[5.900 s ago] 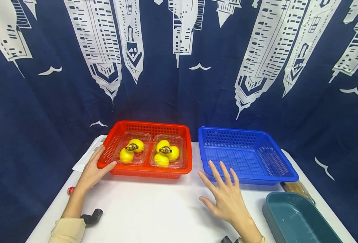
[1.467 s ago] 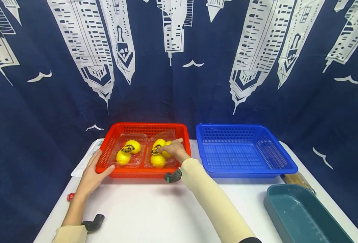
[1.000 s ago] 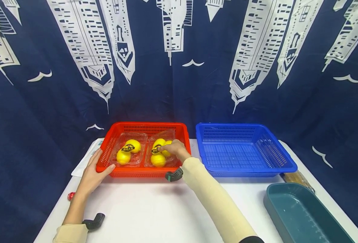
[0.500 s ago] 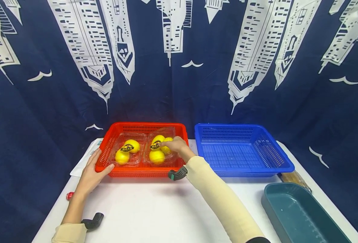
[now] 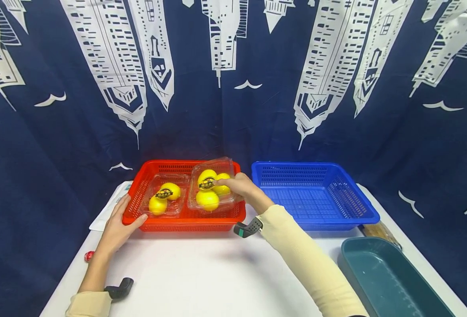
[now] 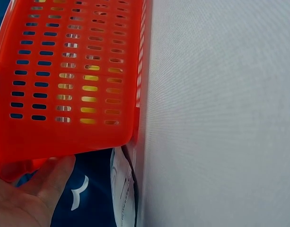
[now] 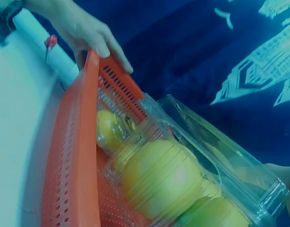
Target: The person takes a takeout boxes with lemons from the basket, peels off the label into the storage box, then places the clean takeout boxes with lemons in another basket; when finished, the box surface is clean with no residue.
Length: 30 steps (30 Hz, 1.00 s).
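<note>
My right hand (image 5: pixel 241 185) grips a clear plastic fruit box (image 5: pixel 207 187) at its right side, thumb on top near the black label. Three yellow fruits show inside. The box is raised and tilted above the right half of the red basket (image 5: pixel 190 221). At the basket's left front corner, my left hand (image 5: pixel 118 226) rests on the rim with extended fingers and thumb. A second clear fruit box (image 5: pixel 165 193), with two yellow fruits visible, lies in the basket's left half. In the right wrist view, the held box (image 7: pixel 182 179) fills the foreground; the right fingers are mostly hidden.
A blue basket (image 5: pixel 301 200) stands right of the red one. A teal bin (image 5: pixel 392 273) is at the front right, with a partly covered brown item (image 5: pixel 380 232) behind it. Left are a small red ball-like item (image 5: pixel 88 256) and a white packet (image 5: pixel 106 215). A patterned curtain hangs behind.
My right hand came in from the table's right, took hold of the right fruit box, and has lifted it up from the red basket's floor. The left hand stayed at the basket corner.
</note>
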{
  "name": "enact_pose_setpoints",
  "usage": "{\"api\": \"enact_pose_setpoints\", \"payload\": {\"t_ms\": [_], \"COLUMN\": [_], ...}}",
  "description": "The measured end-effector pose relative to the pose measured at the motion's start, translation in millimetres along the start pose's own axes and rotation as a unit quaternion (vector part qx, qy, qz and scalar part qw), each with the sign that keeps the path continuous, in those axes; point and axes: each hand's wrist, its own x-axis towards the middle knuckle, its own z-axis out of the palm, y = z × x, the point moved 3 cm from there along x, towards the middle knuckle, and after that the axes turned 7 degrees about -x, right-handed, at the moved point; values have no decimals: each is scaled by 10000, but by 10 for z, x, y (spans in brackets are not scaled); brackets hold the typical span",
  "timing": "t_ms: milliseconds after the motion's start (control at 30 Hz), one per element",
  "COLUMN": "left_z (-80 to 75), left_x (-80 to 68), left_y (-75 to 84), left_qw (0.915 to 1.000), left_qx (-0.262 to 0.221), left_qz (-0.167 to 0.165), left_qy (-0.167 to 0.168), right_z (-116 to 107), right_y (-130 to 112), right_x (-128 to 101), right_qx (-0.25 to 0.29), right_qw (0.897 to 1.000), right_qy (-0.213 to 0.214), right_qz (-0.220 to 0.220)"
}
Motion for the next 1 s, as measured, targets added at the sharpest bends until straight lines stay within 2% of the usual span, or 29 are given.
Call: {"api": "enact_pose_setpoints", "payload": {"t_ms": [300, 533, 800, 1000], "left_z": [-2, 20, 27, 27], "left_x": [14, 32, -17, -27], "left_y": [58, 64, 13, 21], "left_qw": [9998, 9997, 9995, 9994], "left_qx": [-65, -108, -168, -185], "left_qz": [152, 220, 254, 273], "left_qy": [55, 46, 70, 50], "right_z": [-196, -327, -298, -306], "right_y": [72, 249, 527, 643], "right_x": [-310, -498, -748, -937], "right_qx": [21, 193, 291, 220], "right_qw": [9999, 9996, 9987, 9993], "right_qy": [-109, -155, -348, -244], "right_qz": [-41, -169, -217, -184]}}
